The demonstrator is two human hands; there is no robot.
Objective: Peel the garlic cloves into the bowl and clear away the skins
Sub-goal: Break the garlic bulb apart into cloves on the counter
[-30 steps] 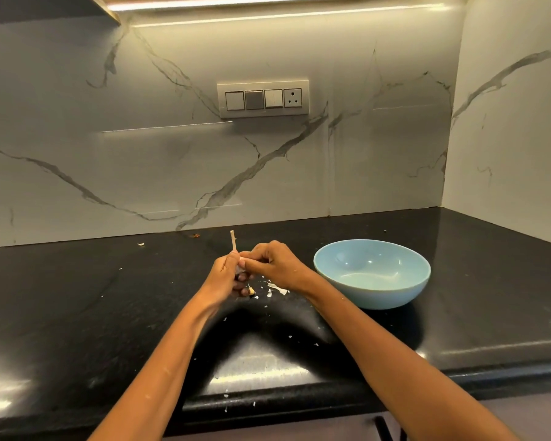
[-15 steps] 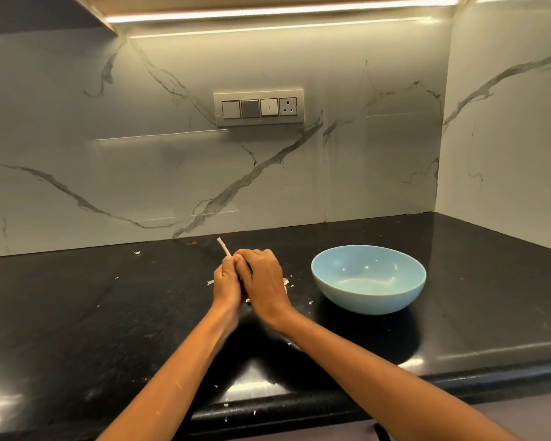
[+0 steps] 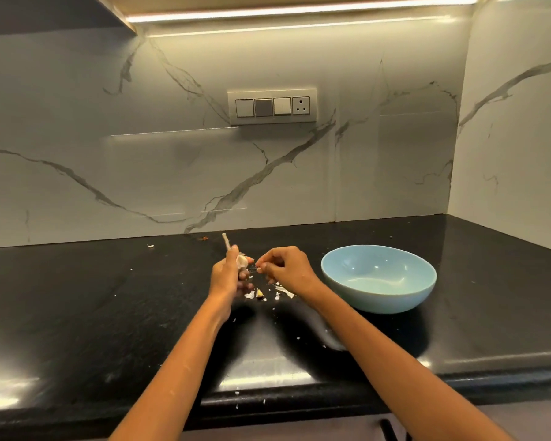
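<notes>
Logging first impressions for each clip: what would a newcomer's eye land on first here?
Two hands meet mid-counter: the left hand grips a garlic bulb by its stalk, the right hand pinches at it. Right of them sits an empty light blue bowl, with skin scraps scattered on the black counter.

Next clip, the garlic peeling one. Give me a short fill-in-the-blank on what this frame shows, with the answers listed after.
1. The garlic head with its stalk pointing up is held by the ____ hand.
2. The bowl on the counter is light ____ in colour.
3. Inside, the bowl holds ____ peeled cloves.
4. Loose skins lie on the black ____, under the hands.

Missing words: left; blue; no; counter
</notes>
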